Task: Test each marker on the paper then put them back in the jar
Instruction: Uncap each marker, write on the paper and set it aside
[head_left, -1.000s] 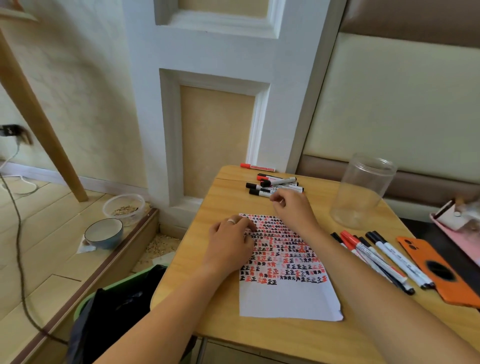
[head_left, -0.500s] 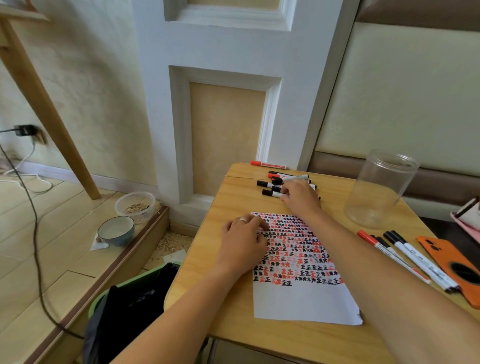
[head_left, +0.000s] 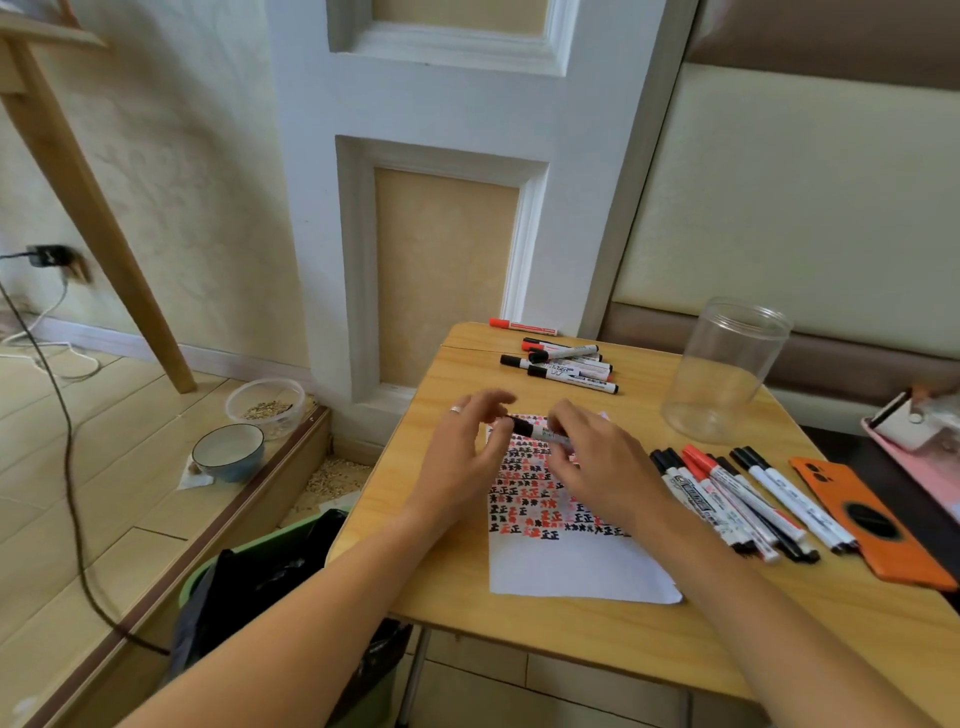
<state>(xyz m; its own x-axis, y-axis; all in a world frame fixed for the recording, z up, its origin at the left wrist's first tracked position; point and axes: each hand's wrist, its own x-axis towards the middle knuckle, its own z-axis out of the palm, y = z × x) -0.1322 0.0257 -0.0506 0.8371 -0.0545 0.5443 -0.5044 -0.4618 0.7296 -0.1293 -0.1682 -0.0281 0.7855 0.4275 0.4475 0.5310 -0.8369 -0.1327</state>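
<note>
Off the table's left edge, on the floor, a clear tub (head_left: 266, 405) of grain stands behind a blue bowl (head_left: 228, 451), and a green bin (head_left: 260, 566) with a black liner sits under the near left corner. Over the table (head_left: 571, 639), the left hand (head_left: 460, 462), a ring on one finger, hovers above the paper's far left corner with its fingers loosely bent and its fingertips at the black cap of a marker (head_left: 537, 432); motion blur hides whether they pinch the cap or only touch it. The marker lies nearly level between the two hands, cap end to the left, above the far edge of the paper (head_left: 571, 566). The right hand (head_left: 597, 465) holds the marker's white barrel, fingers curled round it. The paper lies in the middle of the table, its far half covered with rows of red and black marks and its near part blank. By the far edge, a pile of markers (head_left: 563, 366) lies just beyond the hands, and a single red marker (head_left: 522, 326) rests at the very edge against the wall. To the right of the paper, a row of black and red markers (head_left: 737, 499) lies fanned toward the near right. The empty clear jar (head_left: 724, 369) stands upright near the far right corner, well apart from both hands. An orange phone (head_left: 872, 519) lies at the right edge, just beside the row.
</note>
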